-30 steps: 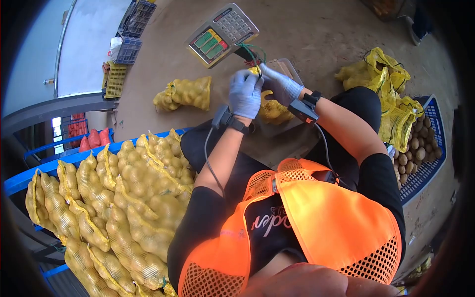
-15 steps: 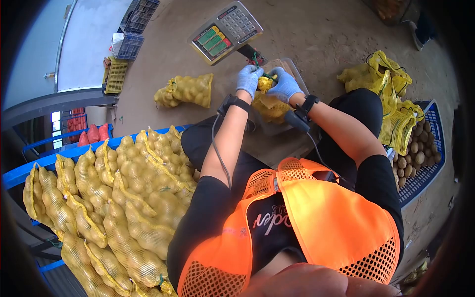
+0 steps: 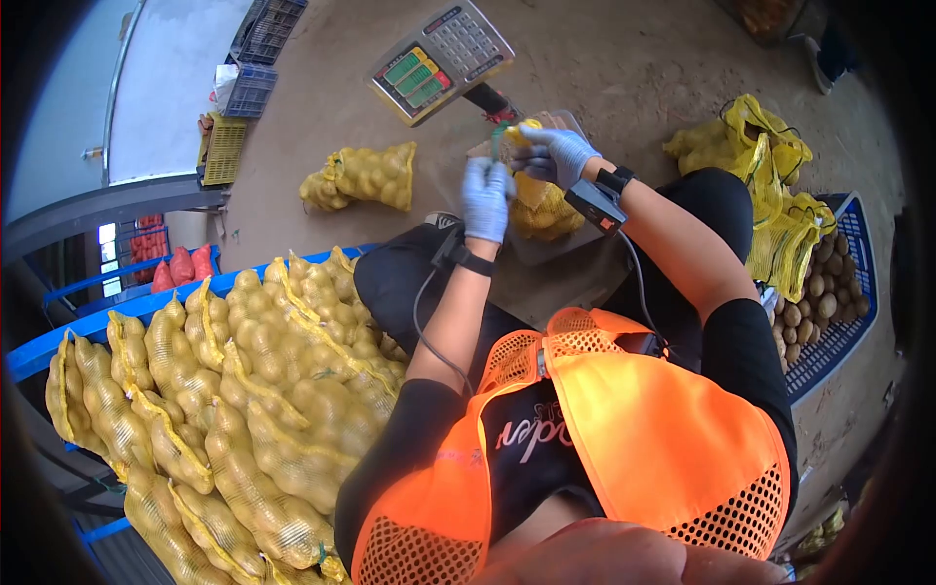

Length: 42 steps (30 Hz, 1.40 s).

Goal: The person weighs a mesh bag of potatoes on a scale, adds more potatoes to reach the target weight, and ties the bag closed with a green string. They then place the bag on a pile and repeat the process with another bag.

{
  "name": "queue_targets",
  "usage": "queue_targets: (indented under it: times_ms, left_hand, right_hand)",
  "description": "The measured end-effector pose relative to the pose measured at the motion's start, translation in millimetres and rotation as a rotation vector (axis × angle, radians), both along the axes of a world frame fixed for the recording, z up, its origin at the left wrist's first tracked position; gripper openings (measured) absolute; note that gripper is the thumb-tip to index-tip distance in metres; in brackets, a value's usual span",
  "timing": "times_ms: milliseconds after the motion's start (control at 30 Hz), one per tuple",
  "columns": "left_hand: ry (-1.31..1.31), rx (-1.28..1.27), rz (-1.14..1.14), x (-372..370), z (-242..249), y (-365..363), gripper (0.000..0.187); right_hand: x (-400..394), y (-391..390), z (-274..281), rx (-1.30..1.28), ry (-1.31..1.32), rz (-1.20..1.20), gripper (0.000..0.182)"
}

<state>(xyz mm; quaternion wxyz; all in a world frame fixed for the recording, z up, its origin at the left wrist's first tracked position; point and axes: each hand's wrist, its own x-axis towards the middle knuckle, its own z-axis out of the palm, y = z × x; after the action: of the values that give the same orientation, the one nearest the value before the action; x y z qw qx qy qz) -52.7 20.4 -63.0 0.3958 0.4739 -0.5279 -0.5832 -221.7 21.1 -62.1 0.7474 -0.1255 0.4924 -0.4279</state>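
Observation:
A yellow mesh bag of potatoes stands on the scale's platform, partly hidden behind my hands. My right hand, in a pale blue glove, is closed around the bag's gathered yellow neck. Just to the left and lower is my left hand, also gloved, its fingers closed and slightly blurred. A green tie runs from the bag's neck down to the left fingertips, which pinch it. Beyond both hands, the scale's display and keypad unit leans on its post.
Filled mesh bags lie in rows on a blue-framed rack at left. One filled bag rests on the floor. At right are a blue crate of loose potatoes and yellow mesh bags. Crates stand by the wall.
My left hand has drawn down and away from the bag's neck, with the green tie stretched from it. My right hand stays at the neck, turned slightly and raised.

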Motion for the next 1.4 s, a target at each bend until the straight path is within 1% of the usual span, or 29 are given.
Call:
queue_targets:
  times_ms: [67,100,133,200,267,300,333,367,400,433,467,500,533,567,600,633,667,733,767,800,833,867,967,1067,1133,1200,1267,1333,1400]
  left_hand:
    - [-0.402,-0.382,-0.157,-7,1,11,0.006]
    - [-0.377,-0.390,-0.204,-14,16,13,0.013]
    - [-0.377,-0.390,-0.200,-21,32,10,0.013]
    - [-0.630,-0.489,-0.182,-33,56,-10,0.026]
    - [-0.632,-0.521,-0.180,-36,46,-36,0.033]
    - [-0.642,-0.552,-0.174,-36,37,-49,0.040]
    - [-0.642,-0.554,-0.174,-34,25,-61,0.040]
    - [-0.518,-0.477,-0.211,-33,21,-69,0.042]
    - [-0.394,-0.396,-0.247,-32,16,-73,0.044]
    - [-0.238,-0.401,-0.201,-32,8,-70,0.036]
    - [-0.241,-0.400,-0.202,-25,-1,-71,0.036]
    - [-0.290,-0.204,-0.260,-15,-13,-70,0.028]
    - [-0.336,-0.006,-0.317,-8,-26,-71,0.019]
    - [-0.377,0.041,-0.283,-6,-23,-60,0.008]
    - [-0.378,0.045,-0.283,-1,-24,-52,0.008]
    - [-0.471,0.022,-0.291,3,-26,-46,0.008]
    - [-0.564,-0.001,-0.297,8,-28,-40,0.008]
    - [-0.529,-0.046,-0.290,12,-18,-22,0.010]
    - [-0.460,0.137,-0.268,6,1,-12,0.013]
    - [-0.387,0.318,-0.245,3,11,-4,0.016]
    - [-0.203,0.389,-0.209,2,10,4,0.020]
    - [-0.200,0.389,-0.204,-3,12,11,0.020]
    - [0.074,0.615,-0.163,-16,14,22,0.018]
    - [0.003,0.664,-0.181,-18,1,18,0.012]
    - [0.024,0.588,-0.057,-27,-26,16,0.008]
    - [0.183,0.496,0.137,-30,-36,14,0.009]
    - [0.207,0.545,0.205,-35,-41,13,0.009]
    - [0.456,0.685,0.186,-40,-24,13,0.011]
    - [0.743,0.940,0.117,-36,-28,3,0.016]
  right_hand:
    - [-2,0,13,-0.034,-0.421,-0.043,0.043]
    - [-3,1,8,-0.182,-0.359,0.019,0.058]
    - [-3,2,4,-0.182,-0.359,0.023,0.058]
    - [-6,7,9,-0.181,-0.187,0.191,0.066]
    - [-5,6,-4,-0.221,-0.113,0.263,0.070]
    - [-8,3,-15,-0.237,0.076,0.340,0.067]
    - [-10,2,-20,-0.253,0.263,0.415,0.064]
    - [-14,3,-12,-0.317,0.343,0.476,0.055]
    - [-14,5,-17,-0.317,0.341,0.474,0.055]
    - [-13,8,-26,-0.456,0.512,0.422,0.051]
    - [-11,10,-31,-0.593,0.683,0.365,0.049]
    - [-5,16,-14,-0.493,0.910,0.316,0.045]
    - [-2,18,-11,-0.491,0.907,0.317,0.045]
    - [1,20,-10,-0.577,1.023,0.253,0.043]
    - [2,21,-10,-0.664,1.137,0.188,0.040]
    - [1,20,-12,-0.713,1.141,0.190,0.038]
    - [0,17,-21,-0.712,1.139,0.192,0.038]
    - [0,9,-43,-0.510,0.606,0.071,0.039]
    - [-4,10,-27,-0.309,0.489,0.113,0.038]
    - [-5,10,-19,-0.309,0.490,0.115,0.038]
    - [-4,11,-13,-0.197,0.392,0.072,0.036]
    - [-2,11,-11,-0.084,0.294,0.030,0.034]
    - [5,13,-3,-0.048,0.270,-0.071,0.031]
    - [3,13,-2,-0.022,0.256,-0.090,0.032]
    - [5,17,8,0.022,0.182,-0.074,0.030]
    - [8,19,3,0.017,0.147,-0.093,0.027]
    - [8,15,-12,0.033,0.091,-0.116,0.019]
    - [9,17,-7,0.019,0.111,-0.138,0.019]
    - [10,18,1,0.051,0.159,-0.162,0.019]
